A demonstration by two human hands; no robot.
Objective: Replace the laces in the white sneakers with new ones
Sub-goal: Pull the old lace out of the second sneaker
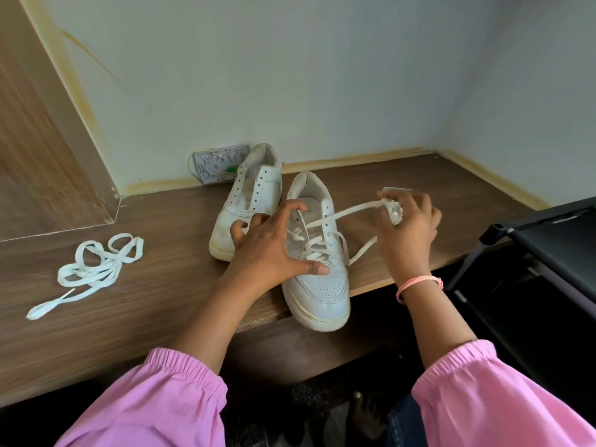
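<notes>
At lower left of the frame a loose white lace lies limp on the wooden shelf. At centre your left hand presses spread fingers on the half-laced sneaker. Right of centre, your right hand pinches its soft, flat lace; hold near the tip.

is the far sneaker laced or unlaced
Unlaced: the far sneaker shows bare eyelets, no lace across them. A loose lace lies on the table.
</notes>
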